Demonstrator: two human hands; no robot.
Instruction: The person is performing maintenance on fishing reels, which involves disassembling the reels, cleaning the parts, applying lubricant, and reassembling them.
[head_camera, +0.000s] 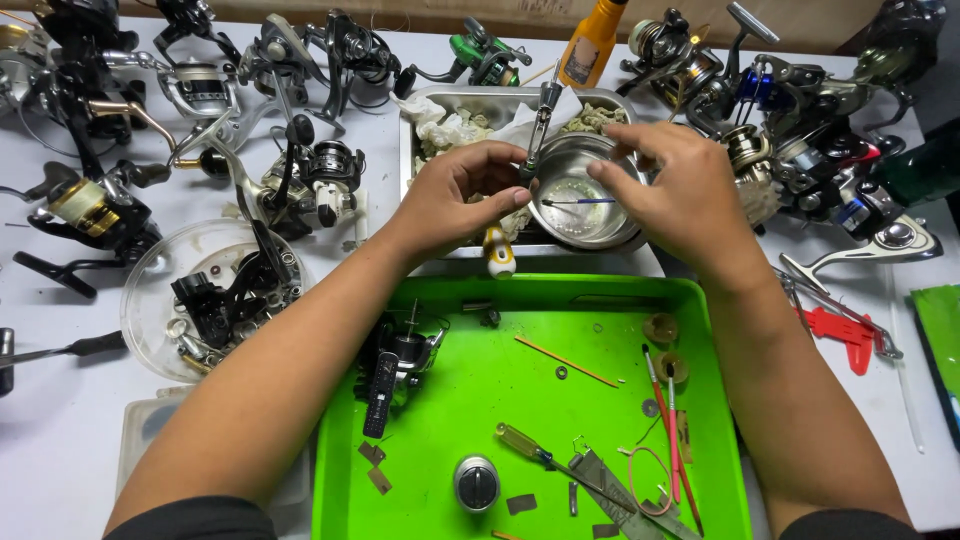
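Observation:
My left hand (455, 195) grips a slim metal reel handle arm (540, 125) that stands nearly upright over a round steel bowl (590, 225). My right hand (680, 190) hovers over the bowl's right side, its fingertips pinching a thin blue-tipped brush (580, 202) that lies across the bowl. The bowl sits inside a steel tray (410, 150) with crumpled rags. Below my hands is a bright green tray (480, 380) holding a partly stripped black reel body (400, 355), a yellow-handled screwdriver (525, 445), a round spool knob (477, 483) and small washers.
Many fishing reels crowd the white table at the far left (90, 210), top (340, 50) and right (800, 130). A clear round dish (150, 290) of black reel parts sits at left. An orange bottle (590, 40) stands behind the steel tray. A red tool (840, 335) lies at right.

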